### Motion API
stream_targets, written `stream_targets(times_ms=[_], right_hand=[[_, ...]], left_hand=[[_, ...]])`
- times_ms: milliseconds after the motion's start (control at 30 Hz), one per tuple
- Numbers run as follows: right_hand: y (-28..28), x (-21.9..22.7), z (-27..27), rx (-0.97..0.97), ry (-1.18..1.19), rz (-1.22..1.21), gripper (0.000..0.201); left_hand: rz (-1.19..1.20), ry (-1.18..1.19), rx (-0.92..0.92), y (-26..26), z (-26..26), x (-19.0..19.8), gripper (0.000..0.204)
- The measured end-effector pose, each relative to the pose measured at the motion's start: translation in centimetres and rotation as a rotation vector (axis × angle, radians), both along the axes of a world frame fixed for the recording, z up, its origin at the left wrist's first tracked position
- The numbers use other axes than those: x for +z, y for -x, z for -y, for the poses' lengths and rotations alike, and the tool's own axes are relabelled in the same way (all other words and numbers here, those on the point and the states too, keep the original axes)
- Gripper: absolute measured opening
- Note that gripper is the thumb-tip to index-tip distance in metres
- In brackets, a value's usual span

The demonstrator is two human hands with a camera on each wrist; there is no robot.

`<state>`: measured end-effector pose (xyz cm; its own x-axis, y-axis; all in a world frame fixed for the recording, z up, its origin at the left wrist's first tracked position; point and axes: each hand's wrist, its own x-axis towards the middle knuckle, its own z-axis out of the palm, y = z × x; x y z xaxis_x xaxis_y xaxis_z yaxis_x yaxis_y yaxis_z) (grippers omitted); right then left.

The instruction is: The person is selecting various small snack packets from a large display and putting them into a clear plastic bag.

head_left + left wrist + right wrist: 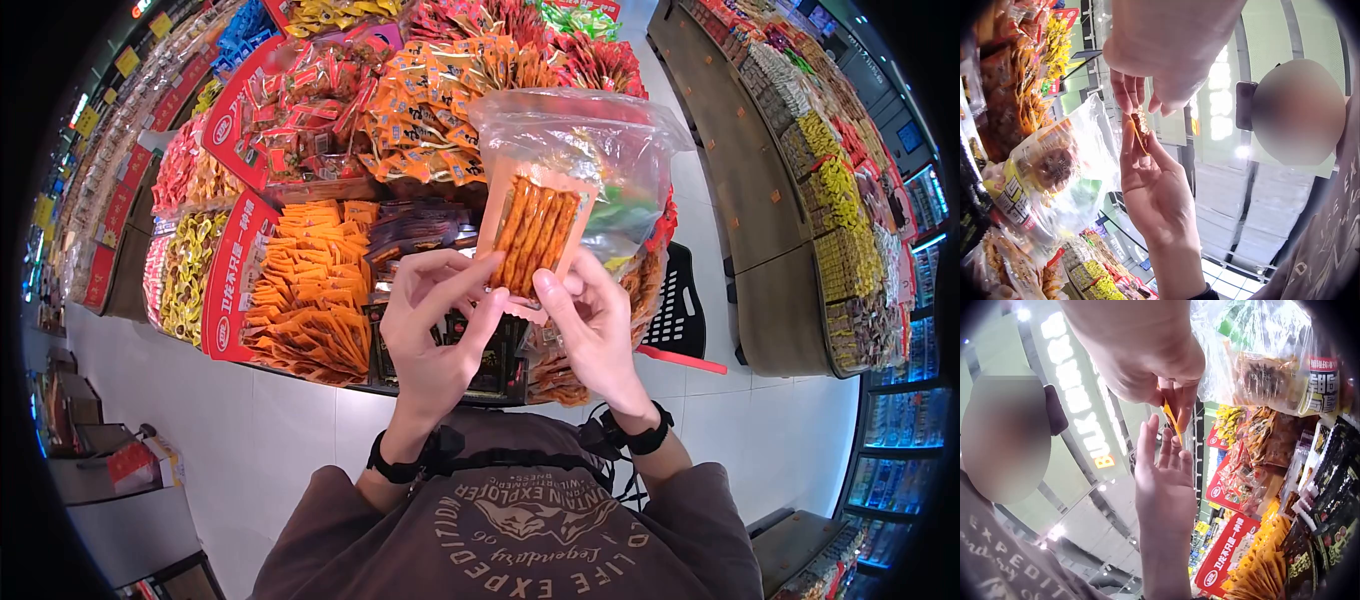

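A flat snack packet point(538, 230) with a clear front shows a row of reddish-orange strips inside a pale orange border. My right hand point(598, 330) pinches it at the lower right, thumb across the front. On its left side my left hand point(425, 325) has index finger and thumb apart, fingertips right at the packet's lower left edge. In the right wrist view the left hand's fingers point(1166, 447) are extended beside the packet. Behind the packet stands a clear plastic bag point(1094, 134) with several wrapped snacks inside, close over the display.
A display heaped with orange packets point(310, 290), black packets point(495, 365) and red-wrapped snacks point(310, 100) lies in front of me. A black basket point(680, 300) is on the floor at right. Shelving point(790, 230) with snacks runs beyond it.
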<state>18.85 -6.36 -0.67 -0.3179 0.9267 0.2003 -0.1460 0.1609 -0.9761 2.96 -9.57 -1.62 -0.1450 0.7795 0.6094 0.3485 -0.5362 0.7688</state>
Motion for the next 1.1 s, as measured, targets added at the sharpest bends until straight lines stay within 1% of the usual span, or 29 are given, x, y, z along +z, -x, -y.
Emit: stream_targets(times_ms=[33, 67, 100, 167, 200, 233, 300, 333, 433, 467, 533, 567, 633, 667, 767, 800, 833, 900, 933, 1067, 1100], right_hand=[[0.2, 0.3, 0.0, 0.016, 0.029, -0.095, 0.022], [0.1, 0.4, 0.1, 0.026, 0.028, -0.096, 0.022], [0.0, 0.5, 0.0, 0.044, 0.023, -0.105, 0.023], [-0.2, 0.6, -0.2, 0.067, 0.015, -0.115, 0.024], [-0.3, 0.6, -0.3, 0.060, 0.012, -0.117, 0.024], [-0.3, 0.5, -0.3, 0.048, 0.012, -0.117, 0.025], [0.0, 0.8, -0.4, 0.068, 0.007, -0.167, 0.026], [0.1, 0.7, -0.3, 0.070, 0.014, -0.214, 0.027], [0.1, 0.9, -0.4, 0.071, 0.021, -0.218, 0.029], [-0.2, 0.8, -0.4, 0.066, 0.023, -0.210, 0.029], [-0.1, 0.9, -0.4, -0.006, -0.072, -0.161, 0.027], [-0.6, 0.6, -0.3, -0.019, -0.060, -0.158, 0.027], [-1.2, 0.5, -0.7, -0.042, -0.136, -0.111, 0.024], [-1.7, 0.3, -0.7, -0.079, -0.123, -0.112, 0.023], [-2.3, 0.8, -0.4, -0.095, -0.136, -0.095, 0.024], [-2.4, 0.8, -0.5, -0.095, -0.116, -0.089, 0.030], [-2.3, 1.0, -0.5, -0.095, -0.116, -0.089, 0.030], [-2.5, 1.4, -0.4, -0.041, 0.031, -0.213, 0.039], [-2.7, 1.2, -0.5, -0.043, 0.031, -0.202, 0.045], [-3.1, 1.2, -0.6, -0.054, 0.028, -0.202, 0.046], [-3.2, 1.3, -0.6, -0.047, 0.032, -0.206, 0.046]], left_hand=[[0.043, -0.002, 0.049, -0.1, 0.2, 0.1, 0.036], [0.138, 0.005, 0.149, -0.3, 0.4, -0.1, 0.035], [0.137, 0.001, 0.154, -0.4, 0.4, 0.0, 0.035], [0.238, -0.004, 0.173, -0.3, 0.2, 0.2, 0.037], [0.284, 0.086, 0.106, -0.1, 0.4, 0.3, 0.033], [0.284, 0.086, 0.106, 0.1, 0.5, 0.1, 0.033], [0.381, 0.223, -0.094, 0.4, 0.6, 0.0, 0.027], [0.387, 0.213, -0.085, 0.3, 0.7, 0.0, 0.022], [0.422, 0.214, -0.121, 0.4, 0.7, -0.1, 0.021], [0.430, 0.217, -0.125, 0.1, 0.6, -0.2, 0.021], [0.477, 0.245, -0.131, 0.0, 0.6, 0.1, 0.018], [0.480, 0.261, -0.141, -0.5, 0.6, -0.2, 0.018], [0.494, 0.278, -0.175, -0.9, 0.2, -0.3, 0.015], [0.477, 0.308, -0.176, -1.3, 0.0, -0.1, 0.014], [0.448, 0.309, -0.205, -1.4, -0.2, -0.1, 0.016], [0.450, 0.314, -0.215, -1.6, -0.3, 0.1, 0.018], [0.450, 0.314, -0.215, -1.5, -0.3, 0.1, 0.018], [0.448, 0.317, -0.205, -1.7, -0.2, 0.4, 0.022], [0.523, 0.321, -0.263, -2.2, 0.0, 0.8, 0.025], [0.533, 0.325, -0.245, -2.8, -0.1, 0.4, 0.027], [0.525, 0.346, -0.288, -2.8, 0.0, 0.6, 0.027]])
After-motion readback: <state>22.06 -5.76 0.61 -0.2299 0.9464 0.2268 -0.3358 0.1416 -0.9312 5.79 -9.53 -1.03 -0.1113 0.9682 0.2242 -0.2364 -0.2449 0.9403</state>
